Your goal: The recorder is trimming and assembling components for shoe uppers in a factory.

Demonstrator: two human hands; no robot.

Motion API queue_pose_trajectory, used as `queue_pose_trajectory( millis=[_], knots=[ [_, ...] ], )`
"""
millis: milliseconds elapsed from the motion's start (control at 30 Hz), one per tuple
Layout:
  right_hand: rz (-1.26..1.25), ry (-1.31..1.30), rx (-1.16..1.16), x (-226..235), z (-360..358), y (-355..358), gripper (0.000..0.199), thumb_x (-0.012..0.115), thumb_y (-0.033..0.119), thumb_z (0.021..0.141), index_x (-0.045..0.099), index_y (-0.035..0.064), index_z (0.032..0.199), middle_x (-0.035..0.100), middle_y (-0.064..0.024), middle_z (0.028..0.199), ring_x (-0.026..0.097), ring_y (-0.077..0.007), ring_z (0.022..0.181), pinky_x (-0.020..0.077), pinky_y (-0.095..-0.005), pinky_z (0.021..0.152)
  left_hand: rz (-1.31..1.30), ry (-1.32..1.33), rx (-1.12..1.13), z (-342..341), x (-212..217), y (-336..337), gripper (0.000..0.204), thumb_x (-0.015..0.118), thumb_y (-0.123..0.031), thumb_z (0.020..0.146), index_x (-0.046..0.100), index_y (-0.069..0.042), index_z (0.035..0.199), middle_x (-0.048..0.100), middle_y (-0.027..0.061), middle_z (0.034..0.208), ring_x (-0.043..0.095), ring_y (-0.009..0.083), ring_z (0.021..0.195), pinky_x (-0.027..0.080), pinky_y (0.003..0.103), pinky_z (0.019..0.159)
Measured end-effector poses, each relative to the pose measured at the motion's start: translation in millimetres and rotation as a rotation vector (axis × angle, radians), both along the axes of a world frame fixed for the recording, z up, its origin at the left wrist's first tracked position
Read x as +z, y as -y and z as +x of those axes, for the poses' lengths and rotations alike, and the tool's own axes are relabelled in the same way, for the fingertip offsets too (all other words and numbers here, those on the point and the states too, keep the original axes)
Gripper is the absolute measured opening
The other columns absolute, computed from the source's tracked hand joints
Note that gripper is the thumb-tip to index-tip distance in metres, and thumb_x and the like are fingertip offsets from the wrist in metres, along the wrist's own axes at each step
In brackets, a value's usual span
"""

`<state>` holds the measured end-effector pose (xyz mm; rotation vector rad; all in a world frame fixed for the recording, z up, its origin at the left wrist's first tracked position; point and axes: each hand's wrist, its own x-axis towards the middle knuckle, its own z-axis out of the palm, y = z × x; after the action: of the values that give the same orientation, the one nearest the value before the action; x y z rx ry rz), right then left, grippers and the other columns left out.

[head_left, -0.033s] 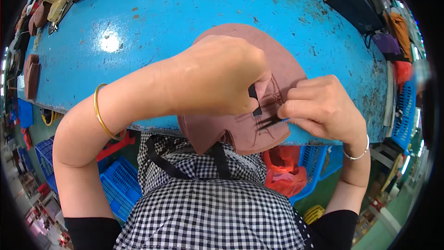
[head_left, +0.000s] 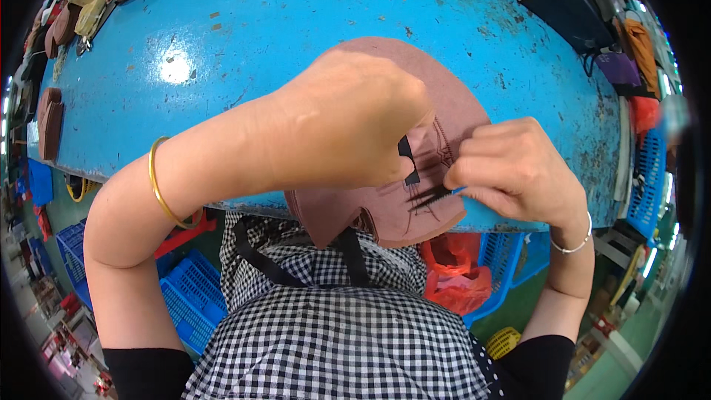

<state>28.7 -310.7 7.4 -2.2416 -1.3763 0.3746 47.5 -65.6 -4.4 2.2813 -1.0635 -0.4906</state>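
At the near edge of the blue surface, a reddish-brown leather piece overhangs toward the person. The left hand presses on it, fingers clenched on its middle. The right hand pinches thin black tweezers against dark stitching.

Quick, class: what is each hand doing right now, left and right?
Left hand: closed, pressing the brown leather piece against the blue table.
Right hand: closed, pinching dark threads on the piece.

Scuffed blue worktable (lamp glare), blue crates on green floor.
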Motion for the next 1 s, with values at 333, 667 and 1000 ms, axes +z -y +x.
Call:
queue_pose_trajectory(
  millis=[333,667,1000],
  knots=[
    [-0.032,0.144,-0.128,-7,7,-7,0.019,0.075,0.014,0.077,0.063,0.0064,0.091,0.058,-0.0065,0.075,0.060,-0.0272,0.065,0.0462,-0.0374,0.056,-0.047,0.065,0.022,16,0,-16,0.012,0.070,-0.014,0.080,0.071,-0.003,0.085,0.054,0.0137,0.060,0.054,0.0283,0.056,0.043,0.039,0.054],
    [-0.076,-0.007,-0.272,-2,13,-10,0.032,0.075,0.032,0.086,0.062,0.0039,0.093,0.062,-0.0096,0.075,0.063,-0.0282,0.067,0.0477,-0.0359,0.060,-0.080,-0.081,-0.037,19,2,-24,0.017,0.070,-0.015,0.085,0.073,-0.006,0.099,0.057,0.0121,0.068,0.055,0.0262,0.063,0.043,0.038,0.059],
    [-0.092,0.133,-0.234,29,-9,-30,0.023,0.070,0.021,0.087,0.065,0.0024,0.099,0.069,-0.0129,0.093,0.062,-0.0243,0.063,0.0499,-0.0338,0.059,-0.269,-0.288,0.240,16,2,-41,0.012,0.070,-0.014,0.090,0.070,-0.003,0.094,0.050,-0.0047,0.068,0.043,0.0026,0.063,0.035,0.022,0.056]
  ],
)
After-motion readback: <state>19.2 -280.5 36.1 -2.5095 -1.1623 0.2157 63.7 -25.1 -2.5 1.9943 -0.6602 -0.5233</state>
